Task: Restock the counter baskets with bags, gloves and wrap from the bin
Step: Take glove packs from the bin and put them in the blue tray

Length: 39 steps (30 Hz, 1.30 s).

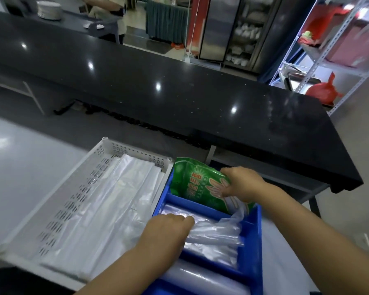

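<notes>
Head view: green glove pack [197, 182] stands tilted in the far compartment of the blue bin [252, 228], my right hand [241, 184] gripping its upper edge. My left hand [168, 231] pinches loose clear plastic bags [215, 231] in the middle compartment. White basket [136, 153] of folded bags touches the bin's left side on the pale desk [26, 167].

1. My pale grey worktop [19, 177] carries two containers, touching side by side.
2. At 9 o'clock on it: a white perforated basket [77, 188], lying flat.
3. At 3 o'clock, against the basket's edge: a blue divided bin [252, 237].
4. Toward 12 o'clock, a black speckled counter [179, 86] stands higher, its gloss catching ceiling lights.
</notes>
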Motion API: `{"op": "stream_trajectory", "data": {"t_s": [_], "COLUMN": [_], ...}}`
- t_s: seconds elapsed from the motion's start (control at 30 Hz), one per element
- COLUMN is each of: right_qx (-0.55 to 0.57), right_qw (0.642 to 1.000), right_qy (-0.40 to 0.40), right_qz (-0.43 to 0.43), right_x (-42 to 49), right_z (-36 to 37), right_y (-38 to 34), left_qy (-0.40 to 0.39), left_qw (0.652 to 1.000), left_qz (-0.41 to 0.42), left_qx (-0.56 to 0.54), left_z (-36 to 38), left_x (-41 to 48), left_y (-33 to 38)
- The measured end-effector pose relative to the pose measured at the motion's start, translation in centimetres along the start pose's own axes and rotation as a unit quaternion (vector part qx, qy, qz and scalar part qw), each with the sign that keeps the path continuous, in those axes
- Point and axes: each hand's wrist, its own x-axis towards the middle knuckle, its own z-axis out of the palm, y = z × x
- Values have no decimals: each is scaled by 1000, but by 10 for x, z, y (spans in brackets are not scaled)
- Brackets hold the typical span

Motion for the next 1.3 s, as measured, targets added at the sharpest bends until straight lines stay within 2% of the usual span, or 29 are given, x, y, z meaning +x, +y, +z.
{"op": "stream_trajectory", "data": {"t_s": [0.07, 0.23, 0.47, 0.53, 0.6, 0.67, 0.77, 0.83, 0.9, 0.97, 1.0, 1.13, 1.2, 1.3], "right_qx": [-4, 21, 19, 50, 143, 213, 144, 67, 56, 53, 42, -13, -39, -48], "right_qw": [1000, 998, 995, 987, 958, 932, 962, 970, 958, 938, 926, 867, 866, 904], "right_qy": [-5, 57, 88, 151, 249, 290, 210, 206, 262, 329, 365, 496, 498, 423], "right_qz": [10, 34, 46, 24, -10, -51, -97, -109, -104, -91, -82, -42, -31, -39], "right_x": [6, 19, 17, 3, -23, -55, -93, -101, -98, -93, -90, -80, -76, -73], "right_z": [3, 6, 12, 6, -3, -6, 3, 14, 17, 16, 16, 25, 38, 61], "right_y": [-1, 3, -3, -3, -7, -19, -41, -45, -39, -27, -20, 1, 1, -5], "left_qy": [1, -3, -23, -47, -66, -72, -50, -33, -7, 54, 93, 155, 144, 60], "left_qw": [1000, 1000, 1000, 999, 998, 997, 999, 999, 1000, 998, 994, 984, 986, 993], "left_qz": [1, 2, -7, -4, -5, -6, -4, 5, 18, 37, 57, 81, 83, 98], "left_qx": [-1, -9, 3, -2, -10, -8, -19, -17, -22, -19, -1, 14, 17, 23], "left_z": [1, 1, 4, 5, 7, 5, 1, -5, -12, -22, -26, -18, -5, 19], "left_x": [1, 6, 17, 22, 27, 33, 47, 60, 76, 88, 94, 108, 109, 105], "left_y": [1, 1, -1, -3, -8, -11, -5, 3, 8, 8, 6, -10, -16, -23]}}
